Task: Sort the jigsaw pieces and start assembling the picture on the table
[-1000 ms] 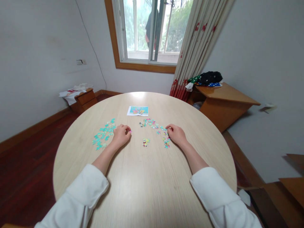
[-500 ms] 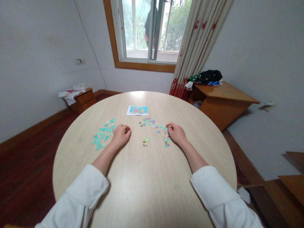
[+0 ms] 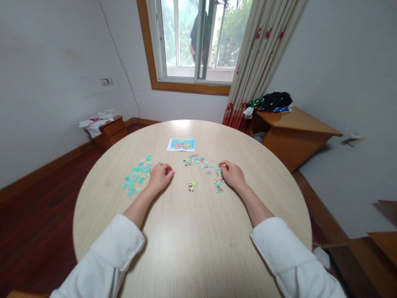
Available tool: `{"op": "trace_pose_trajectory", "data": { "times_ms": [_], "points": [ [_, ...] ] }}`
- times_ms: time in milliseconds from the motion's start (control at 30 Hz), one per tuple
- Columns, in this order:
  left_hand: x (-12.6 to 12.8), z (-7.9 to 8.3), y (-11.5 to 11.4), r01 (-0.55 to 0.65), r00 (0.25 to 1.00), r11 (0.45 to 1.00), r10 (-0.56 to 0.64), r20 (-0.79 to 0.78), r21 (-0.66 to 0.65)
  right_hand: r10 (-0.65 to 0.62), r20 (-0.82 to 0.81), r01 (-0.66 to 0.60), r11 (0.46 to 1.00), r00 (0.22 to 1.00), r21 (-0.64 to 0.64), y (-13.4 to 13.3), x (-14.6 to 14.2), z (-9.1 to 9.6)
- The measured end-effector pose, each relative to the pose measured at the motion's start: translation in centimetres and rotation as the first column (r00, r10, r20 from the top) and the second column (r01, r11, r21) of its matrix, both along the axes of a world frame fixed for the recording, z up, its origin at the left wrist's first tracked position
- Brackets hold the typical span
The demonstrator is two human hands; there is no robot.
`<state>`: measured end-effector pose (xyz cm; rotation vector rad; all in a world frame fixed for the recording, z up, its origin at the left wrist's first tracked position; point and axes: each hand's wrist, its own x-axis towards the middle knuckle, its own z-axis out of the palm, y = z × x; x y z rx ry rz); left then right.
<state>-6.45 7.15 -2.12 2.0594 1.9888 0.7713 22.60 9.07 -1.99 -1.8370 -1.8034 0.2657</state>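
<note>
In the head view, a round wooden table (image 3: pixel 192 248) is standing near white walls (image 3: pixel 46 54). The left hand (image 3: pixel 160 177) is curling up and pinching a small pink piece (image 3: pixel 172 171), just beside the blue-green puzzle pieces (image 3: pixel 135 169). The right hand (image 3: pixel 232 175) is half curling by the mixed-colour pieces (image 3: pixel 219 182); I can't tell if it is holding one. A yellow bit (image 3: pixel 191 186) is lying between the hands, a picture card (image 3: pixel 181 145) farther back. Behind, a curtain (image 3: pixel 252 62) is hanging by the window (image 3: pixel 181 41), and cloths (image 3: pixel 276 100) are lying on a desk (image 3: pixel 291 138).
</note>
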Motion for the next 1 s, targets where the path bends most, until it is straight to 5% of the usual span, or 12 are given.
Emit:
{"op": "trace_pose_trajectory", "data": {
  "times_ms": [1000],
  "points": [
    [0.11,0.07,0.10,-0.003,1.000,1.000,0.003,0.008,0.005,0.039,-0.142,-0.031,0.998,0.989,0.059,0.41,0.63,-0.64]
  ]
}}
